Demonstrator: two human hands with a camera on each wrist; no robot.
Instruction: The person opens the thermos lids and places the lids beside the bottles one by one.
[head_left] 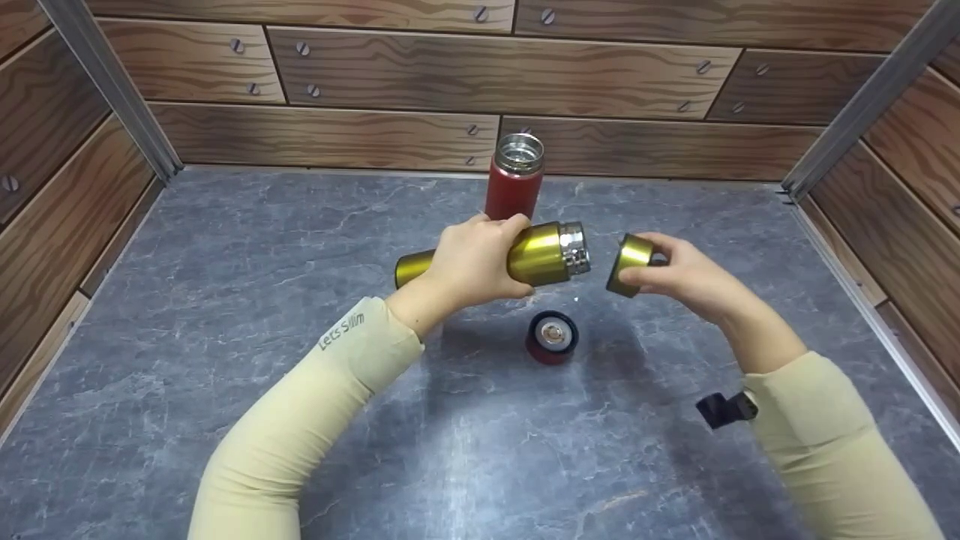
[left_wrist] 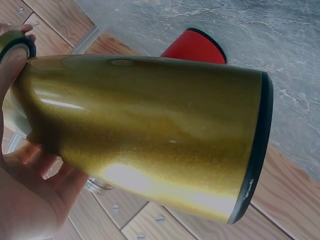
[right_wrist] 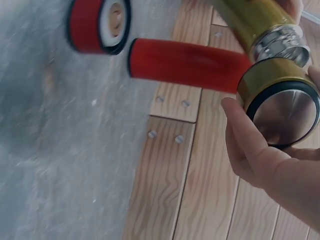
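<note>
My left hand (head_left: 480, 259) grips a gold thermos bottle (head_left: 541, 253) round its body, tilted nearly level above the table, its bare steel neck (head_left: 574, 247) pointing right. Just right of that neck, apart from it, my right hand (head_left: 686, 274) pinches the gold lid (head_left: 631, 264) between thumb and fingers. In the right wrist view the lid's steel top (right_wrist: 284, 116) faces the camera. Behind the gold bottle a red thermos bottle (head_left: 514, 187) stands upright without a lid. A red lid (head_left: 553, 337) lies upside down on the table in front, its inner side showing.
The grey marbled tabletop (head_left: 300, 217) is bounded by wood-patterned walls (head_left: 390, 135) at the back and both sides. Metal corner posts (head_left: 847, 112) stand at the back corners. A small black device (head_left: 726, 409) sticks out from the right sleeve.
</note>
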